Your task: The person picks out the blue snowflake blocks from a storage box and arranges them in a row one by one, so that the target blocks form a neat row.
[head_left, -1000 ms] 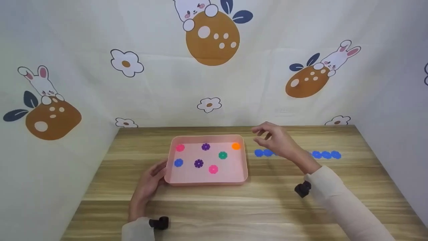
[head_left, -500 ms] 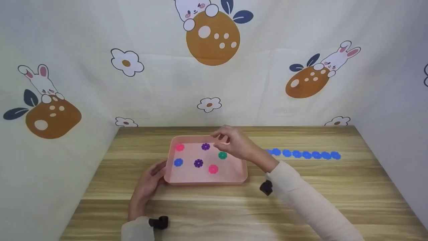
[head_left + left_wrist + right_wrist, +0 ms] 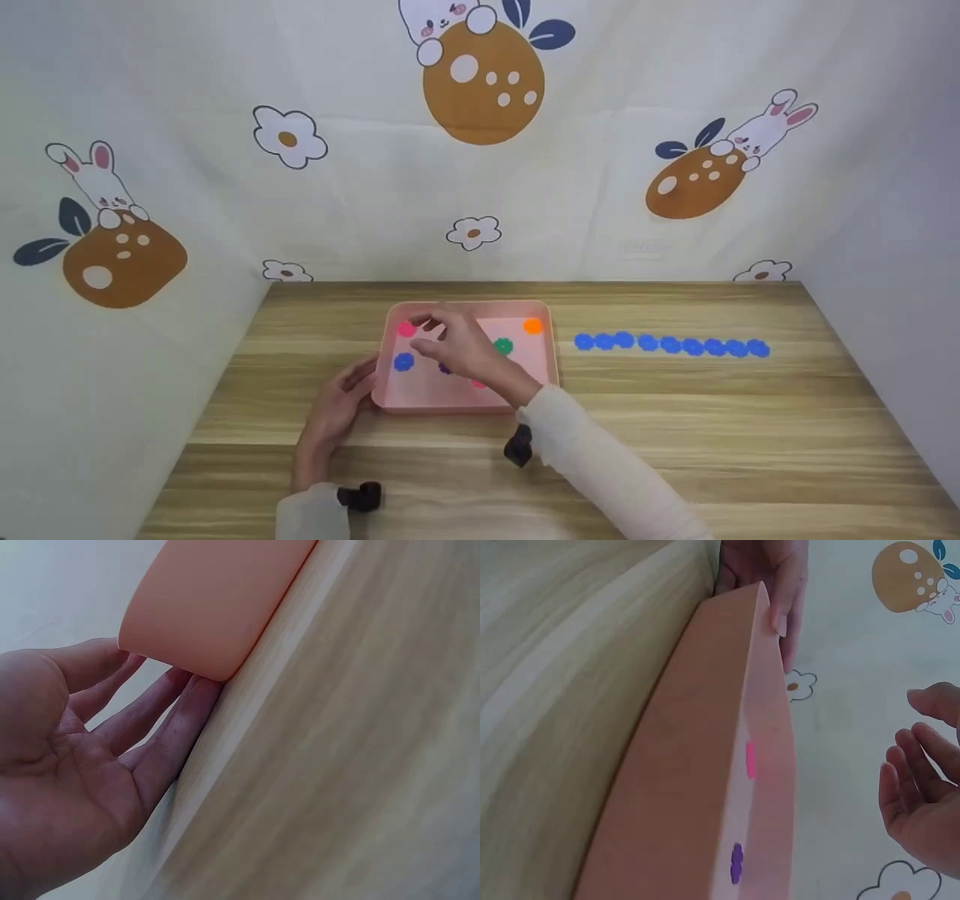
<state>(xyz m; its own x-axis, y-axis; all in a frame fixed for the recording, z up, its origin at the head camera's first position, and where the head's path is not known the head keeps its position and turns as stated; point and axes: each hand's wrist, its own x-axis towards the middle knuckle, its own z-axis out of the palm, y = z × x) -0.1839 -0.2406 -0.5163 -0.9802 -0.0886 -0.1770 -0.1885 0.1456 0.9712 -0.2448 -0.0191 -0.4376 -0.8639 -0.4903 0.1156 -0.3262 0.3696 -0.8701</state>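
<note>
Over the pink tray (image 3: pixel 465 406) hovers my right hand (image 3: pixel 469 349), thumb and fingers apart and nothing seen between them. Its fingertips are nearest a pink flower-shaped plastic disc (image 3: pixel 406 329) and a blue disc (image 3: pixel 403 362) at the tray's left. A green disc (image 3: pixel 504 346) and an orange disc (image 3: pixel 532 325) lie farther right. One purple disc (image 3: pixel 445 369) and another pink disc (image 3: pixel 478 383) are partly covered by the hand and arm. My left hand (image 3: pixel 339 409) touches the tray's left side, its fingers fairly straight against the wall in the left wrist view.
To the right of the tray, several blue flower discs (image 3: pixel 671 345) form a row on the wooden table (image 3: pixel 675 420). A patterned cloth (image 3: pixel 360 202) hangs behind the table and along its sides.
My right hand has moved left from beside the blue row, across the tray to above its left part. The orange disc shows again. The left hand stays at the tray.
</note>
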